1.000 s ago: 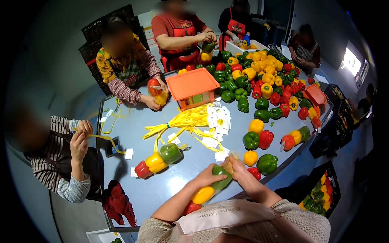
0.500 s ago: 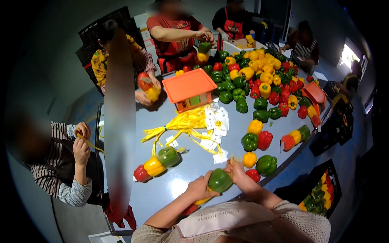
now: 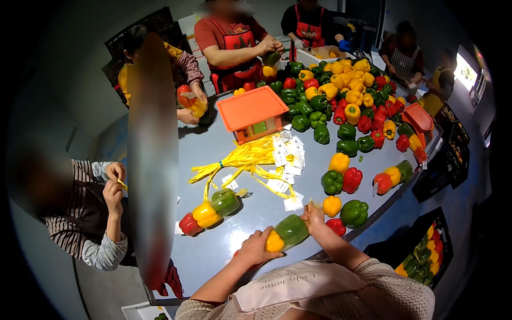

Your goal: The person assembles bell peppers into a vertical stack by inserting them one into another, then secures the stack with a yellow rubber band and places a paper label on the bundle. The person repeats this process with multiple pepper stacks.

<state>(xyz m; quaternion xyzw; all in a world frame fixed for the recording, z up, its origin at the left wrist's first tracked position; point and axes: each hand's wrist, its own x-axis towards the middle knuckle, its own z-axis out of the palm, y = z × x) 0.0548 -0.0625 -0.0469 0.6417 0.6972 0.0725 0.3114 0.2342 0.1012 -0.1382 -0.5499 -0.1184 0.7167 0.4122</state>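
A row of peppers in clear film is held low over the near side of the grey bench, with the green pepper toward the right, the yellow one next to it and the red mostly hidden. The row is gripped around its yellow and red part by the left hand, whose fingers are curled over it. Just beyond the green pepper, the gathered end of the film is pinched between the fingers of the right hand; their exact placing cannot be told. Near the right hand, a loose yellow pepper, a green pepper and a red pepper are seen. To the left, a wrapped trio is laid on the bench, below a bundle of yellow ribbons with white tags. Farther back, an orange tray is flanked by a large pepper pile.
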